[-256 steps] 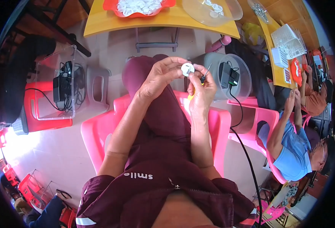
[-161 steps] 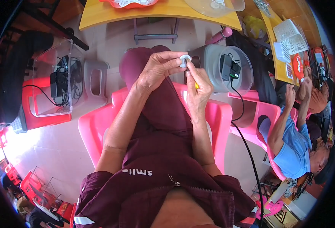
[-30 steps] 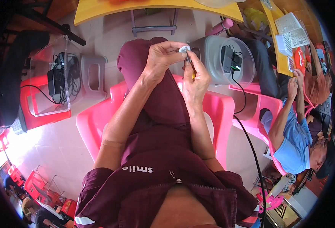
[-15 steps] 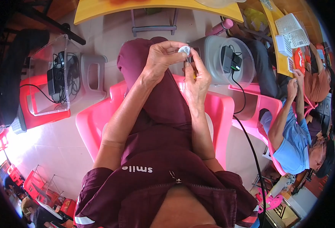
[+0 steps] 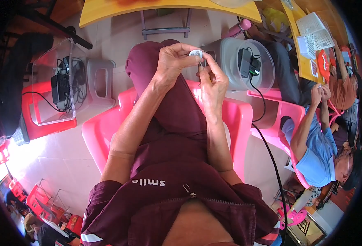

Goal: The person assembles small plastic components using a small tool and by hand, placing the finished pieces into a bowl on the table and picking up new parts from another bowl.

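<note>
Yellow table [image 5: 218,5] faces maroon-clad lap [image 5: 177,119]. Left hand [image 5: 173,62] pinches white disc [image 5: 195,53], short of table's near edge, apparently steadying it for right hand [image 5: 214,82], which pinches thin shaft [image 5: 202,63]; tip contact unclear.

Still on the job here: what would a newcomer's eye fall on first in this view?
Probably the bright pink chair around the person, mid-view. Just above its middle in the picture, the left hand pinches a small round white piece, with the right hand close beside it. To their right, a clear round tub holding black power adapters also stands out.
</note>
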Demonstrator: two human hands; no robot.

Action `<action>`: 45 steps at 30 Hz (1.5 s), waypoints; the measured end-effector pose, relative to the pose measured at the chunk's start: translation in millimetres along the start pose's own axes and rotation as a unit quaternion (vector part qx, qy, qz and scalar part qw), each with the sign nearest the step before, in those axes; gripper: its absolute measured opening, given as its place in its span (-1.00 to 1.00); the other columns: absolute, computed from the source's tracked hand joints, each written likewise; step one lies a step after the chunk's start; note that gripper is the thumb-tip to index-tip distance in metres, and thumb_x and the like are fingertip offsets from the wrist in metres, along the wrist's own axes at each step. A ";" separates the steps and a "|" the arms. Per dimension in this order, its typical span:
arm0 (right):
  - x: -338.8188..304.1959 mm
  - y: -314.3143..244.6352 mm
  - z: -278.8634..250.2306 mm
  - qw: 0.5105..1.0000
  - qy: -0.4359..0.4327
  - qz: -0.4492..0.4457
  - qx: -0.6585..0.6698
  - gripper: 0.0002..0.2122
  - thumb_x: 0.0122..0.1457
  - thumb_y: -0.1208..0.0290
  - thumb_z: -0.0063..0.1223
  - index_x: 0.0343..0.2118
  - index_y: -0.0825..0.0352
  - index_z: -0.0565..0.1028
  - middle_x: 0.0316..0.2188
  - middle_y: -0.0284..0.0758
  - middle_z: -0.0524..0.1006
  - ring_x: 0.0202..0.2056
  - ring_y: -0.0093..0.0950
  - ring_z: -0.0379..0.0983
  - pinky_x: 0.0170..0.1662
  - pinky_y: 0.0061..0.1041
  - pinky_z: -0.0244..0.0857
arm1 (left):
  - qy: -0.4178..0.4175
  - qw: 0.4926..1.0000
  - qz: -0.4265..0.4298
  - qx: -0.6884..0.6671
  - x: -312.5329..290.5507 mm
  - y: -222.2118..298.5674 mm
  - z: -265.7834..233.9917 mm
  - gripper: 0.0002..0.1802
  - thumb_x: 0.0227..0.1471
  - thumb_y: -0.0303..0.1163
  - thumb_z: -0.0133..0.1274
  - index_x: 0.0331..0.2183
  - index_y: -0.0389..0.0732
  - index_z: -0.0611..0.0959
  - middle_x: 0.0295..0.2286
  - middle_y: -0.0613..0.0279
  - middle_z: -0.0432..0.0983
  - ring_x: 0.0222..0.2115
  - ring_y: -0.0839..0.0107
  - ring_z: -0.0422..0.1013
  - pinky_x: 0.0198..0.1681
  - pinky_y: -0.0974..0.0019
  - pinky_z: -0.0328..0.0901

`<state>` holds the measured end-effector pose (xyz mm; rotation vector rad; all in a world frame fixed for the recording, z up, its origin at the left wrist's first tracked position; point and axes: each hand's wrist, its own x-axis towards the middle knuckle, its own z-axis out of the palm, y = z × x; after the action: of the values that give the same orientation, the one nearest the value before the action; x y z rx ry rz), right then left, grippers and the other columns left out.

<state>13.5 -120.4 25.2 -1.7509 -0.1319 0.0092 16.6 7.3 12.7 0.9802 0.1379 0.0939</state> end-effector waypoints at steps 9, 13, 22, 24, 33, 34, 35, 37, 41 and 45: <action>0.8 -1.0 2.1 1.000 0.008 0.014 0.018 -0.63 0.01 0.71 -0.04 -0.11 0.23 0.52 -0.68 -0.56 0.25 -0.62 -0.77 0.08 -0.57 -0.71 -0.03 | 0.012 1.000 -0.021 0.015 1.3 0.9 -0.3 -0.81 -0.11 -0.62 0.14 -0.33 -0.38 0.60 -0.42 0.11 0.58 -0.39 0.47 0.50 -0.29 0.45 0.42; 1.4 2.7 2.2 1.000 0.010 0.008 0.023 -0.64 0.01 0.70 -0.03 -0.10 0.24 0.52 -0.67 -0.56 0.25 -0.62 -0.77 0.07 -0.58 -0.71 -0.06 | 0.022 0.999 -0.028 0.010 1.1 0.7 1.2 -0.80 -0.12 -0.62 0.14 -0.32 -0.37 0.60 -0.41 0.13 0.58 -0.39 0.51 0.48 -0.30 0.46 0.41; 0.5 2.4 -4.3 1.000 -0.009 0.012 0.008 -0.69 0.11 0.64 0.00 -0.06 0.32 0.48 -0.61 -0.56 0.29 -0.60 -0.77 0.15 -0.56 -0.76 0.02 | -0.007 0.998 -0.054 -0.005 2.0 -0.5 -3.4 -0.70 -0.14 -0.64 0.14 -0.25 -0.38 0.59 -0.40 0.21 0.57 -0.40 0.56 0.46 -0.26 0.50 0.38; 2.2 10.4 -4.1 1.000 -0.009 -0.014 0.005 -0.69 0.11 0.65 0.00 -0.06 0.33 0.48 -0.62 -0.56 0.28 -0.59 -0.77 0.15 -0.55 -0.75 0.03 | -0.012 0.999 -0.050 -0.003 2.5 -2.0 -4.1 -0.70 -0.14 -0.64 0.14 -0.24 -0.38 0.59 -0.40 0.20 0.57 -0.40 0.56 0.46 -0.26 0.50 0.38; 0.5 6.3 -3.5 0.999 -0.003 0.010 -0.045 -0.64 0.02 0.68 -0.03 -0.07 0.30 0.49 -0.31 -0.24 0.58 -0.38 -0.60 0.44 -0.29 -0.61 0.30 | -0.003 0.999 -0.020 0.031 0.6 -2.7 0.3 -0.72 -0.12 -0.65 0.11 -0.25 -0.41 0.58 -0.38 0.17 0.56 -0.37 0.56 0.46 -0.26 0.50 0.38; 0.7 7.3 -3.3 0.999 0.001 0.002 -0.046 -0.65 0.02 0.67 -0.03 -0.08 0.29 0.49 -0.33 -0.24 0.58 -0.40 -0.61 0.43 -0.30 -0.61 0.29 | -0.001 0.999 -0.017 0.037 0.8 -3.7 0.4 -0.73 -0.12 -0.66 0.10 -0.25 -0.42 0.58 -0.38 0.17 0.56 -0.37 0.55 0.46 -0.26 0.51 0.38; 1.0 7.5 -3.4 0.999 0.001 0.002 -0.047 -0.65 0.02 0.67 -0.03 -0.08 0.29 0.49 -0.33 -0.24 0.58 -0.40 -0.61 0.43 -0.30 -0.61 0.29 | -0.001 0.999 -0.017 0.037 1.1 -5.1 0.2 -0.73 -0.12 -0.66 0.10 -0.25 -0.42 0.58 -0.38 0.17 0.56 -0.37 0.55 0.46 -0.26 0.51 0.38; 1.4 7.4 -3.5 0.997 0.005 -0.008 -0.077 -0.65 0.02 0.65 -0.03 -0.08 0.29 0.49 -0.40 -0.24 0.57 -0.48 -0.63 0.39 -0.37 -0.60 0.28 | -0.003 0.998 0.003 0.057 1.4 -7.1 0.0 -0.73 -0.09 -0.65 0.12 -0.24 -0.39 0.57 -0.39 0.13 0.58 -0.40 0.51 0.49 -0.34 0.49 0.41; 1.1 -0.2 -1.9 0.998 0.002 0.019 -0.062 -0.71 0.08 0.66 -0.01 -0.10 0.37 0.50 -0.65 -0.54 0.27 -0.58 -0.74 0.16 -0.52 -0.70 0.05 | 0.002 0.999 -0.010 0.052 0.7 -5.4 1.0 -0.73 -0.13 -0.67 0.10 -0.26 -0.43 0.58 -0.39 0.19 0.56 -0.37 0.54 0.47 -0.28 0.52 0.38; 2.9 6.6 -3.6 0.997 0.004 0.002 -0.076 -0.69 0.05 0.64 0.00 -0.11 0.33 0.51 -0.62 -0.41 0.39 -0.60 -0.69 0.21 -0.52 -0.64 0.12 | 0.002 0.998 -0.014 0.061 1.5 -5.6 0.2 -0.75 -0.11 -0.65 0.10 -0.27 -0.42 0.58 -0.40 0.20 0.55 -0.39 0.55 0.46 -0.28 0.51 0.39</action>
<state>17.2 -124.8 19.6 -1.9033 -0.1249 -0.0049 18.1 4.3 8.0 1.0990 0.1620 0.0611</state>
